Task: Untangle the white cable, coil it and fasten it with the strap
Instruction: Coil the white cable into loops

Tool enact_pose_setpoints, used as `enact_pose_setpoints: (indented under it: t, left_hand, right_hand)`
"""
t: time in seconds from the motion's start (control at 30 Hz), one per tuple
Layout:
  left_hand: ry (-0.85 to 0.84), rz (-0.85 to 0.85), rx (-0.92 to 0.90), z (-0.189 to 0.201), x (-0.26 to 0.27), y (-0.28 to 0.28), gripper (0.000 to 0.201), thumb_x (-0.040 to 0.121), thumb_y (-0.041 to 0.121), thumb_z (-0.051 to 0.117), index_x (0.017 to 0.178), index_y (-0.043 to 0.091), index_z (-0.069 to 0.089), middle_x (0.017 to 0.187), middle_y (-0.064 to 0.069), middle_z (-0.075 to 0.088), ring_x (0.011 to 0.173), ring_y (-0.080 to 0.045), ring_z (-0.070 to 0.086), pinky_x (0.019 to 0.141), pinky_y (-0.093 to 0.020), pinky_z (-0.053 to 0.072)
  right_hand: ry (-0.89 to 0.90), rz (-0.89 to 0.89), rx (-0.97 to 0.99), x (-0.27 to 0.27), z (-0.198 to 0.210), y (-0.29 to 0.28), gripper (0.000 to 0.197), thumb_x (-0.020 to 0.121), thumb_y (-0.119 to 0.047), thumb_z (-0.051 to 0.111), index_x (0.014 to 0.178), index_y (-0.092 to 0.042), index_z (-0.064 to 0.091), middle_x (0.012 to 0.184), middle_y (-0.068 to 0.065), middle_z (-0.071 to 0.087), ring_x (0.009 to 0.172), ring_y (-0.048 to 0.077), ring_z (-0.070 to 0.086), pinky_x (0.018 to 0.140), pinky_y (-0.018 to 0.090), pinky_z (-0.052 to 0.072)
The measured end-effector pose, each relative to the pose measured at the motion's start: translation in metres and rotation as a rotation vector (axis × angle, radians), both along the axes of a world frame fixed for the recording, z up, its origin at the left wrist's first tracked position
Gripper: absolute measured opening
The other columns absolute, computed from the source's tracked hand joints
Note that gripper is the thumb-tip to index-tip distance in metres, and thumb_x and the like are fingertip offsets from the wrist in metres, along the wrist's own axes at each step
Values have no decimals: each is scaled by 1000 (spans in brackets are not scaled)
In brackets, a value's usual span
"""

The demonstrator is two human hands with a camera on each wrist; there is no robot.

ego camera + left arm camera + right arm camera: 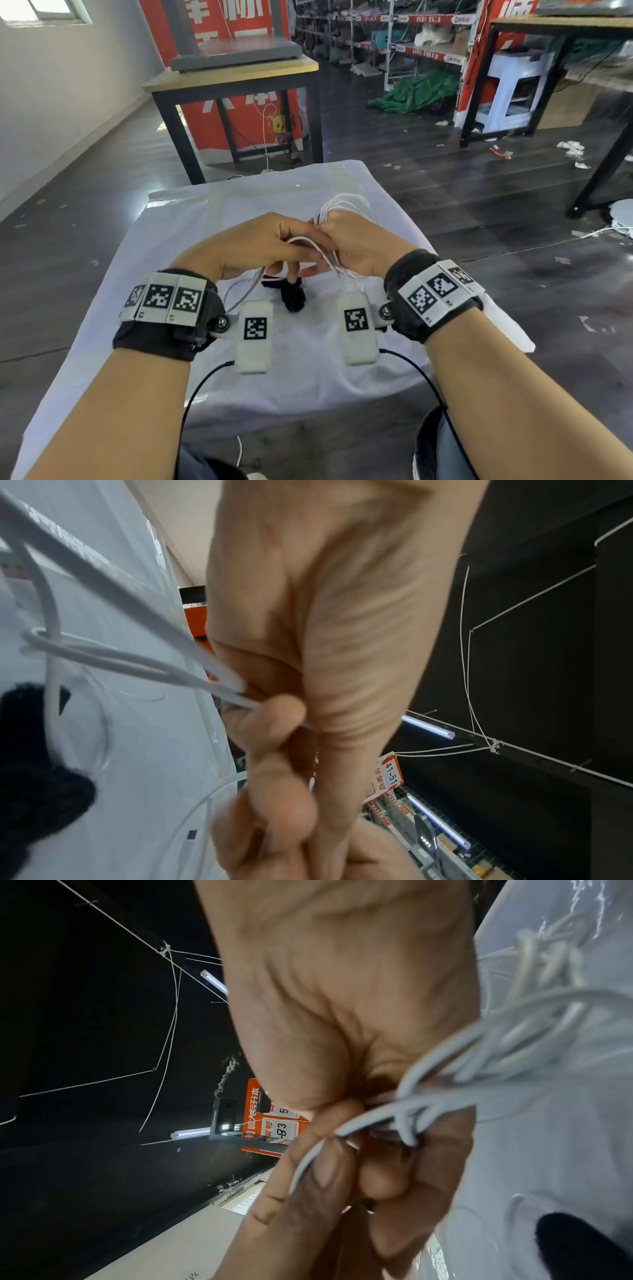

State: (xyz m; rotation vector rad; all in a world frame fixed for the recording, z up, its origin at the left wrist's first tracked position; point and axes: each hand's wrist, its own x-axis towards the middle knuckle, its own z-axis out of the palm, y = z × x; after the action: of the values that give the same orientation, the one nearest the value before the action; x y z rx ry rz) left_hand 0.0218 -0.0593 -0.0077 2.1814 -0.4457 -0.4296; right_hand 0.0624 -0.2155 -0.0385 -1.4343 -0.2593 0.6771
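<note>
Both hands meet above the middle of the white-covered table. My right hand grips a bundle of white cable loops that fan out beyond its knuckles; in the right wrist view several strands run into its curled fingers. My left hand pinches a loose loop of the same cable between thumb and fingers. More slack trails on the cloth under the left wrist. The black strap lies on the cloth just below the hands, touched by neither; it also shows as a dark strap and a dark strap.
The table is small, with its edges close on all sides and dark floor around it. A wooden table with black legs stands behind, another table at right. Black sensor wires run from my wrist units toward my lap.
</note>
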Motion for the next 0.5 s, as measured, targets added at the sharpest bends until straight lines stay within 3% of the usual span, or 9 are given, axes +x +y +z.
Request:
enact_pose_setpoints:
  t: [0.03, 0.1, 0.23, 0.33, 0.4, 0.5]
  left_hand:
    - [-16, 16, -9, 0, 0, -1, 17, 87, 16, 66, 99, 25, 75, 73, 4, 69, 55, -12, 57, 45, -16, 36]
    - [-32, 52, -15, -2, 2, -2, 11, 86, 21, 68, 95, 23, 75, 70, 3, 69, 52, -11, 54, 46, -17, 37]
    - [-89, 100, 5, -3, 5, -1, 7, 84, 26, 71, 88, 22, 75, 67, 5, 66, 53, -8, 51, 50, -18, 40]
    - [-148, 223, -60, -5, 8, 9, 8, 83, 28, 71, 90, 24, 73, 73, 9, 66, 52, -7, 48, 49, -16, 39]
    - [-182, 311, -104, -8, 11, 17, 10, 83, 29, 71, 87, 20, 72, 69, 9, 62, 50, -7, 45, 48, -16, 37]
    - [-206, 368, -120, -13, 13, 21, 16, 84, 33, 69, 83, 17, 72, 60, 5, 56, 50, -7, 42, 49, -15, 36]
  right_hand:
    - [-27, 36, -35, -2, 0, 0, 21, 93, 4, 44, 103, 15, 58, 95, 32, 63, 73, 31, 68, 67, 37, 61]
    - [-44, 18, -83, -4, 0, 2, 22, 90, 5, 45, 101, 18, 59, 91, 32, 60, 61, 24, 66, 53, 27, 56]
    - [-58, -13, -199, -3, 1, 1, 23, 94, -6, 42, 94, 4, 63, 77, 18, 61, 46, 13, 55, 41, 19, 44]
    - [-63, -28, -249, -5, 5, -4, 17, 96, -9, 38, 90, -3, 53, 69, 11, 55, 38, 9, 44, 35, 16, 32]
    - [-68, -5, -239, -6, 9, -8, 22, 100, -22, 37, 94, -5, 49, 62, 7, 51, 33, 7, 33, 32, 15, 23]
    - [-152, 89, -267, -7, 11, -10, 49, 99, -50, 34, 92, -5, 51, 47, -2, 43, 32, 6, 22, 33, 16, 17]
